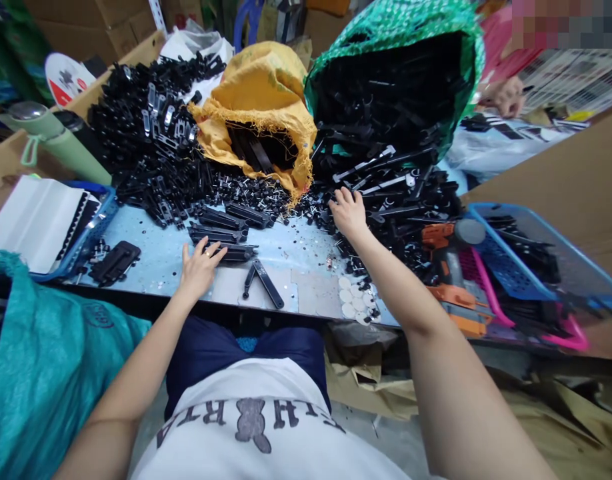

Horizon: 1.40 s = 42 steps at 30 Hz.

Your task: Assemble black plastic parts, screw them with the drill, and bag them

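My left hand [199, 268] has its fingers spread, the tips touching the near end of a row of long black plastic bars [221, 235]. Over on the right, my right hand [350, 215] reaches to the edge of a heap of black and silver arm-shaped parts [386, 180]. Its fingers are apart and bent a little, and I see nothing held in them. Between my hands, close to the front edge, lies a black folding piece [267, 283] opened into a V on a grey plate [226, 287].
An orange sack [266, 73] and a green sack [396, 33] spill black parts. A cordless drill [449, 247], blue basket [506, 267], white discs [353, 300] and green bottle [61, 140] surround the work area. Another person's hand [509, 97] is at upper right.
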Tool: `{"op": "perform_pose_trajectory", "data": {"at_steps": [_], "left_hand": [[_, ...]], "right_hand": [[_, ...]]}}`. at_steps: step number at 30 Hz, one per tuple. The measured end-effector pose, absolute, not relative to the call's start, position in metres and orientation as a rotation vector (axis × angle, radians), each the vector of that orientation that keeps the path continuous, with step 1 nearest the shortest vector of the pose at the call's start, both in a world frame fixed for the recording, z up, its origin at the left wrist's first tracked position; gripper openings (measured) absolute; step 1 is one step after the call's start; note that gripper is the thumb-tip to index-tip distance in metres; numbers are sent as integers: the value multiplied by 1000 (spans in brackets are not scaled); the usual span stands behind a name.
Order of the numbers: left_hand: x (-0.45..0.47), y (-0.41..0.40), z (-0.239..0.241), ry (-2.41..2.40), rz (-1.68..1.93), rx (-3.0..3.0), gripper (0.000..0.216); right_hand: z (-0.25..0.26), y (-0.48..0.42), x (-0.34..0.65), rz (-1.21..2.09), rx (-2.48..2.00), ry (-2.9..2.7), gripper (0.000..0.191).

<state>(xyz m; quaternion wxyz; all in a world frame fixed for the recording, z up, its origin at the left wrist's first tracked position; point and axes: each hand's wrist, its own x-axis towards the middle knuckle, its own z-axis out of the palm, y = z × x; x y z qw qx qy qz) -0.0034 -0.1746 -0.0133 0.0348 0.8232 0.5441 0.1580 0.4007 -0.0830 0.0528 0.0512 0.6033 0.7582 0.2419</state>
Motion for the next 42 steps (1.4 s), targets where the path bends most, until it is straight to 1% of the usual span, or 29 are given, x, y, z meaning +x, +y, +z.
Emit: {"op": "perform_pose_trajectory", "data": {"at_steps": [3,6,8,10,12,15,17,19,21,24,25,28,29,32,34,38,42], "left_hand": [[4,-172,-3,1579,527,2615,53],[38,-187,7,1055,512,2796,57],[63,-198,8,723,455,2874,49],[82,-204,3,620,404,2913,36],[89,-206,-3,764,376,2905,32],[84,-205,-8,1107,317,2784,30],[77,-204,-6,1155,276,2692,32],[75,-204,-2,1104,269,2624,37],[75,-204,2,1069,268,2577,41],[79,-204,6,1023,261,2557,40],[79,-204,6,1011,273,2561,43],[80,-206,2,1033,378,2577,65],[79,-207,-1,1047,419,2580,65],[78,-209,-10,1060,541,2588,49],[77,-209,-15,1054,608,2590,44],[73,-211,-19,1060,646,2562,44],[85,-202,-8,1001,460,2569,52]], "right_hand": [[51,-61,408,721,1709,2246,32],[59,-58,399,771,1689,2324,32],[71,-69,382,840,1707,2424,32],[85,-89,360,839,1665,2546,31],[94,-119,338,698,1540,2660,30],[90,-171,317,275,1393,2658,37],[75,-203,310,32,1298,2637,43],[57,-226,307,-75,1206,2664,44],[41,-239,305,-74,1179,2682,40],[26,-247,301,-39,1236,2640,39],[25,-248,299,-25,1272,2623,40],[26,-253,293,67,1394,2599,43],[28,-255,290,102,1427,2600,42],[36,-258,283,177,1483,2603,36],[42,-257,279,188,1483,2604,32],[46,-252,281,166,1432,2631,34],[31,-245,298,77,1458,2678,41]]}}
